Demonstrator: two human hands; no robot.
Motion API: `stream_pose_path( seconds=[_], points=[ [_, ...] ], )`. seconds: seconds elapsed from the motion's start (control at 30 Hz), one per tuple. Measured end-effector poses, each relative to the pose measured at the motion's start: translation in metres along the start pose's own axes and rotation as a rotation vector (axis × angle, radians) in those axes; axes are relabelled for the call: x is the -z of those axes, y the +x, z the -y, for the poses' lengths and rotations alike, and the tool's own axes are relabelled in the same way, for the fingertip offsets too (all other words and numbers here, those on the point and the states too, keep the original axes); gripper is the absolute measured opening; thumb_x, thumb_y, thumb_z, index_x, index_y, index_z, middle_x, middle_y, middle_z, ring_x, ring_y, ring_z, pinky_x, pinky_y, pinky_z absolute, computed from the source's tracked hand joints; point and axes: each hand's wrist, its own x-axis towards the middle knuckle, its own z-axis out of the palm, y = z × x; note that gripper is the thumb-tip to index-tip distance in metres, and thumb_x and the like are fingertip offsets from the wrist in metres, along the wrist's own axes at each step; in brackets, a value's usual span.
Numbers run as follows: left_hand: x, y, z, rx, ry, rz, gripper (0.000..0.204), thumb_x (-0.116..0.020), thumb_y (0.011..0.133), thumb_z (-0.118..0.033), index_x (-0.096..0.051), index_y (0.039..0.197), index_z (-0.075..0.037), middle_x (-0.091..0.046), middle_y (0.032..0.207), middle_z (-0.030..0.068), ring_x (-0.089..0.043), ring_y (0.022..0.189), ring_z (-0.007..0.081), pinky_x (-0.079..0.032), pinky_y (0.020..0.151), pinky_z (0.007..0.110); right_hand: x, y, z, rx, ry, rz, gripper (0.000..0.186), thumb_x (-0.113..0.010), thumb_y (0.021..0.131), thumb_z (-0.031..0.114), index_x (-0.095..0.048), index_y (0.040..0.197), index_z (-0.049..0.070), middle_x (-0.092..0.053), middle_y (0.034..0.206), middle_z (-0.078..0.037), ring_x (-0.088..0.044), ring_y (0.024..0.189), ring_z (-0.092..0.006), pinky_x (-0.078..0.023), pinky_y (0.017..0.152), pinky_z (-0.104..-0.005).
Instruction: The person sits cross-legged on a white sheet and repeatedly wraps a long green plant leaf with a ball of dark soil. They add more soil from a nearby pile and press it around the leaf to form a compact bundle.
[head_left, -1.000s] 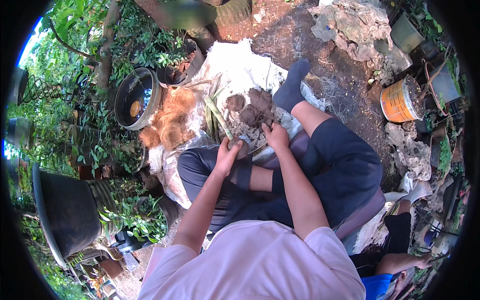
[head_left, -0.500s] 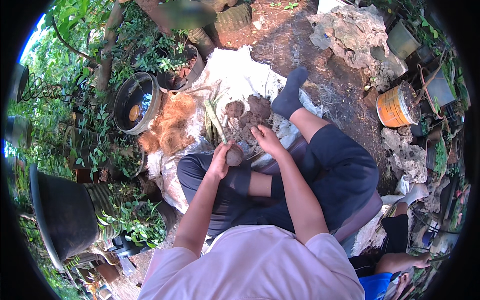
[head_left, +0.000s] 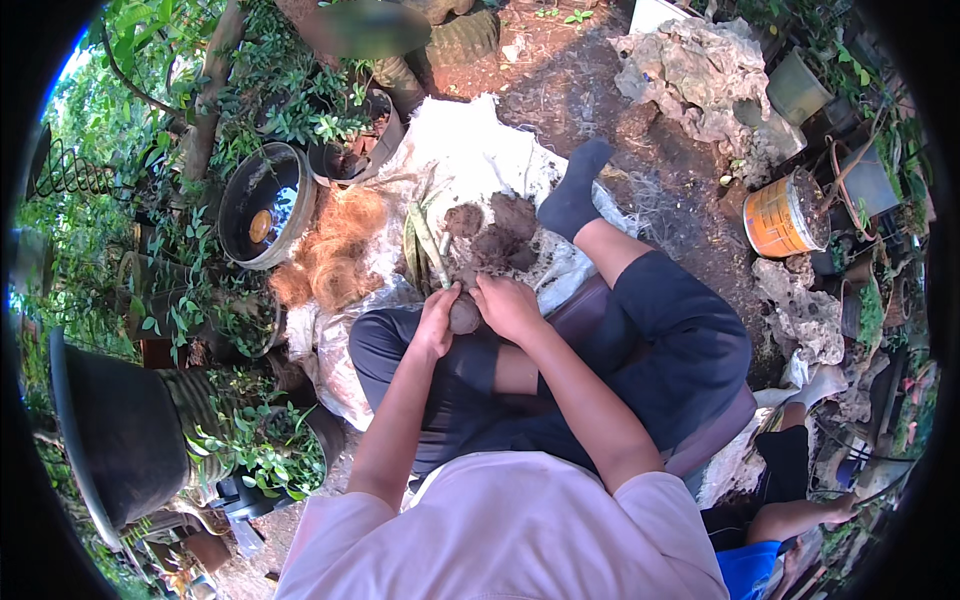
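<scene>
My left hand is closed around a round, grey-brown soil ball above my folded leg. A thick pale-green plant stem reaches away from the ball's far side, with a drooping leaf beside it. Against the ball's far right side, my right hand has its fingers bent and drawn together at the soil; their tips are partly hidden. Beyond the hands, dark loose soil and a smaller clod lie on a white sack.
Brown coconut fibre lies at the sack's left, next to a round black tub. A large black pot lies at left. Right are rough rocks and an orange-and-white bucket. Another person's arm shows at lower right.
My right hand has come from the loose soil toward me and left, onto the soil ball. My left hand keeps its hold. The view has shifted slightly.
</scene>
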Motion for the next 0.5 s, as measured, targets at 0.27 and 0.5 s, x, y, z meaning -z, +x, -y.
stream_pose_path(
  seconds=[0.27, 0.5],
  points=[
    [-0.005, -0.008, 0.004, -0.014, 0.138, 0.103, 0.022, -0.064, 0.096, -0.027, -0.062, 0.101, -0.005, -0.066, 0.090, 0.0040, -0.065, 0.083, 0.0138, -0.055, 0.071, 0.031, 0.060, -0.011, 0.000, 0.097, -0.214, 0.353, 0.026, -0.053, 0.094, 0.030, -0.066, 0.093, 0.008, -0.070, 0.087, -0.016, -0.068, 0.086, -0.0359, -0.053, 0.075, -0.0495],
    [-0.008, -0.011, 0.007, -0.105, 0.276, 0.097, 0.021, -0.063, 0.097, -0.026, -0.065, 0.096, -0.005, -0.062, 0.086, -0.0025, -0.055, 0.078, 0.0058, -0.045, 0.069, 0.024, 0.118, -0.036, -0.006, 0.095, -0.156, 0.468, 0.026, -0.057, 0.092, 0.028, -0.066, 0.099, 0.005, -0.069, 0.092, -0.017, -0.066, 0.089, -0.0375, -0.051, 0.076, -0.0476]
  ],
)
